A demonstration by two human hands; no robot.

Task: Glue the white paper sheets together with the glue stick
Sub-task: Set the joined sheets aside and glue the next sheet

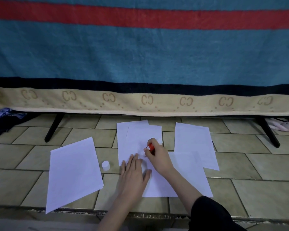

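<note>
From my feed: tiled floor (240, 185) in pale greenish-beige, dark grout lines; a blanket (140, 55) hangs across the back, teal with a red stripe, a dark band, a tan patterned border; two black slanted legs (54, 127) show beneath it; dark crumpled cloth (5, 121) far left; pale spotted fabric (284, 125) far right.

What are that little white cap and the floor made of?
The white cap looks like smooth moulded plastic, with an even, slightly glossy surface. The floor looks like glazed ceramic tile: beige rectangles with dark grout lines and a faint sheen.
</note>
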